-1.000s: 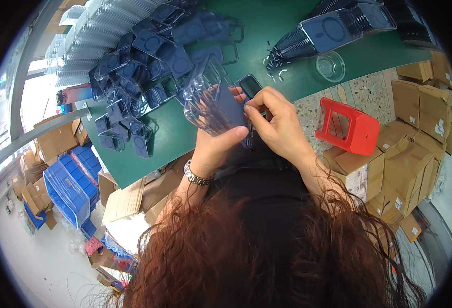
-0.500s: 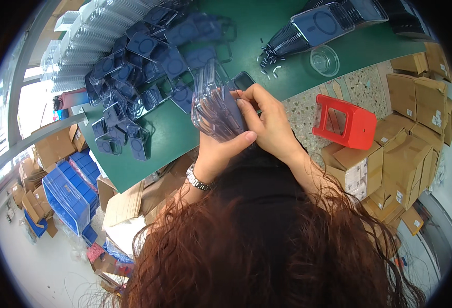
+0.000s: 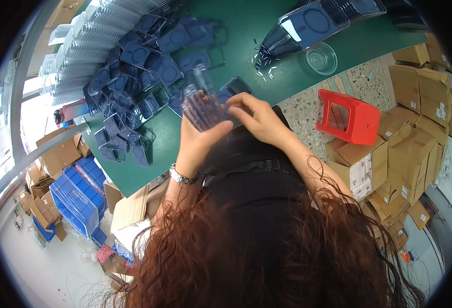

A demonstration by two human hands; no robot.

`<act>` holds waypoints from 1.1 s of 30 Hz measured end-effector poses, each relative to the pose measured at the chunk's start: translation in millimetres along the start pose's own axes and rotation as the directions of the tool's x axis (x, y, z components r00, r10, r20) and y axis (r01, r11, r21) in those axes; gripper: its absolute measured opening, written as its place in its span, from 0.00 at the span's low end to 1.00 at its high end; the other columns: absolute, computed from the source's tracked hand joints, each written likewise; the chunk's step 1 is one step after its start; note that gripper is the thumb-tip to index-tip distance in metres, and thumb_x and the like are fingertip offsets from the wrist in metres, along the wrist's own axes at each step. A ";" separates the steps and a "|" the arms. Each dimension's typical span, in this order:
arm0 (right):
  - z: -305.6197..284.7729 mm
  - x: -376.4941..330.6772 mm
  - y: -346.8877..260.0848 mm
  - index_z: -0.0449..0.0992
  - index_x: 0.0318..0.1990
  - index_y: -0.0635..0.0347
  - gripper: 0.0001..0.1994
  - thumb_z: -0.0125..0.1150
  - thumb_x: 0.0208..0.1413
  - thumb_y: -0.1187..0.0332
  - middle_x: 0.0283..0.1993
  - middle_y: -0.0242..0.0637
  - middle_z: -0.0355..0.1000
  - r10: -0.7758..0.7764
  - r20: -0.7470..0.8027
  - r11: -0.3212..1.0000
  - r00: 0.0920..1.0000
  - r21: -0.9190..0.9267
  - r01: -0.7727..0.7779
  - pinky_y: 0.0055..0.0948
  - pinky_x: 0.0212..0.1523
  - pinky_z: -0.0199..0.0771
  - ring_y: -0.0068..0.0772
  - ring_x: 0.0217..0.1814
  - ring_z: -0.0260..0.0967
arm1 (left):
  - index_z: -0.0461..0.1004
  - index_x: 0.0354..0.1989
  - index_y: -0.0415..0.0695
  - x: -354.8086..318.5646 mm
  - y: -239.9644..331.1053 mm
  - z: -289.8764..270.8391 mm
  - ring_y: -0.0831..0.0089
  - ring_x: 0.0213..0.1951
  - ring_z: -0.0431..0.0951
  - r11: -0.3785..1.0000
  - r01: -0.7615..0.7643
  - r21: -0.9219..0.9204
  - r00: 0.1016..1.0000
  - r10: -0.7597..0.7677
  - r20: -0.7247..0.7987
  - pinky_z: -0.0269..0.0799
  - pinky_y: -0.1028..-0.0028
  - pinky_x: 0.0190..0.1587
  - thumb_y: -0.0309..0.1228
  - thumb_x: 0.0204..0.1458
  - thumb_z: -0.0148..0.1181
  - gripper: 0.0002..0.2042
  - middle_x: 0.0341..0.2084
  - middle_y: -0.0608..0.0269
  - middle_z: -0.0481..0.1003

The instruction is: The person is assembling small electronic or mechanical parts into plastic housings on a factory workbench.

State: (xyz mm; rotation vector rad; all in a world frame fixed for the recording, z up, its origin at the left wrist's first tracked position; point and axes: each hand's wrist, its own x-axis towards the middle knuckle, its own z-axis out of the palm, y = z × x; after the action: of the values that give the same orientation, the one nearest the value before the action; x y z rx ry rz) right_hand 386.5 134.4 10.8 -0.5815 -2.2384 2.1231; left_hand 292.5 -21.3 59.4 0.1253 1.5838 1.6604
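My left hand (image 3: 198, 141), with a metal watch on the wrist, is wrapped round a stack of clear phone cases (image 3: 205, 105), smeared by motion. To its right is my right hand (image 3: 262, 120), its fingers loosely bent and apart, close to the stack's edge, with nothing visible in them. Just beyond those fingertips is a single dark-tinted phone case (image 3: 235, 88) over the table edge area. A heap of dark-tinted phone cases with ring marks (image 3: 136, 54) spreads across the left of the green table (image 3: 118, 177).
Stacked clear plastic trays (image 3: 82, 56) line the far left. Small dark and silvery pieces (image 3: 264, 61) lie by a row of phone cases (image 3: 308, 25) and a round clear tub (image 3: 321, 58). Right of the table are a red plastic stool (image 3: 357, 120) and cardboard boxes (image 3: 411, 154); blue crates (image 3: 74, 203) stand lower left.
My left hand has carried the case stack a little left and turned it. My right hand has come away from the stack, its fingers loosening.
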 end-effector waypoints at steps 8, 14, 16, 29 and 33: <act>-65.6 15.0 137.1 0.75 0.43 0.63 0.10 0.58 0.58 0.68 0.43 0.46 0.75 -0.056 -0.393 0.839 0.918 -0.517 -0.170 0.45 0.51 0.69 0.51 0.51 0.69 | 0.64 0.59 0.45 39.6 -40.0 -12.4 0.56 0.53 0.71 0.180 -0.223 0.958 0.948 0.269 0.170 0.62 0.60 0.54 0.31 0.34 0.73 0.38 0.49 0.56 0.72; -75.7 47.8 157.2 0.73 0.48 0.59 0.13 0.59 0.57 0.66 0.50 0.44 0.70 -0.065 -0.461 0.722 0.885 -0.634 -0.277 0.45 0.54 0.70 0.50 0.57 0.65 | 0.64 0.59 0.47 49.7 -53.2 -1.4 0.59 0.54 0.70 0.100 -0.167 0.981 0.961 0.237 0.140 0.62 0.59 0.55 0.31 0.34 0.73 0.37 0.52 0.59 0.71; -75.8 53.3 153.3 0.72 0.48 0.59 0.13 0.60 0.56 0.66 0.51 0.43 0.69 0.005 -0.472 0.706 0.882 -0.623 -0.337 0.45 0.54 0.70 0.50 0.57 0.64 | 0.64 0.59 0.47 47.4 -56.2 -3.8 0.59 0.55 0.70 0.098 -0.152 0.984 0.966 0.223 0.127 0.62 0.58 0.56 0.31 0.35 0.73 0.37 0.53 0.60 0.71; -66.8 64.8 154.5 0.76 0.41 0.61 0.08 0.56 0.57 0.69 0.49 0.45 0.71 0.014 -0.458 0.645 0.889 -0.675 -0.358 0.47 0.52 0.72 0.50 0.55 0.67 | 0.62 0.60 0.44 31.0 -55.4 -11.5 0.54 0.59 0.67 0.145 -0.167 0.975 0.942 0.315 0.114 0.62 0.56 0.57 0.30 0.33 0.74 0.40 0.56 0.54 0.67; -70.6 69.2 160.8 0.76 0.41 0.62 0.08 0.55 0.57 0.70 0.47 0.46 0.73 0.001 -0.442 0.619 0.897 -0.704 -0.348 0.48 0.48 0.74 0.52 0.52 0.69 | 0.62 0.60 0.41 20.2 -33.7 -18.3 0.55 0.58 0.68 0.361 -0.105 0.927 0.961 0.276 0.001 0.63 0.57 0.59 0.32 0.37 0.72 0.38 0.56 0.51 0.68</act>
State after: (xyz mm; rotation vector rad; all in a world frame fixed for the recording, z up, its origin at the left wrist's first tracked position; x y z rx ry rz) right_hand 382.1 223.6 -155.4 -1.1679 -2.8065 0.7914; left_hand 284.5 -27.8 17.3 0.8160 2.5581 0.6900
